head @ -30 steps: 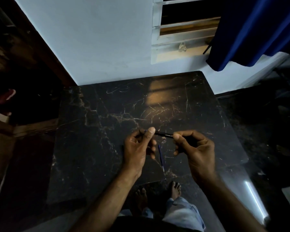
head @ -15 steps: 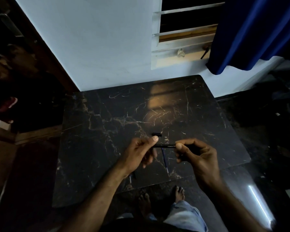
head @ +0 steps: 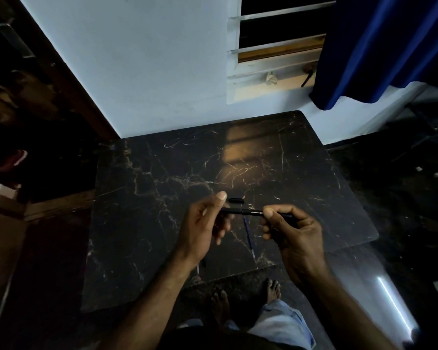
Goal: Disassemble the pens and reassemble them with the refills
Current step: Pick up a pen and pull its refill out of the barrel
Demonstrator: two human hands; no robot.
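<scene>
- Since a moment ago, left hand (head: 204,224) has slid left along the black pen (head: 253,212); more barrel now shows between the hands.
- Left thumb and fingers pinch the pen's left end.
- Right hand (head: 292,232) grips the pen's right part, fingers curled closed.
- Pen held level above the dark marble table (head: 147,198).
- Blue refill (head: 248,234) lies on the table beneath, between the hands.
- Small black cap piece (head: 236,200) lies just beyond the pen.

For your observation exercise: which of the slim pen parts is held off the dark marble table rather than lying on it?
The black pen barrel, gripped between left hand and right hand; the blue refill and short black cap lie flat.
</scene>
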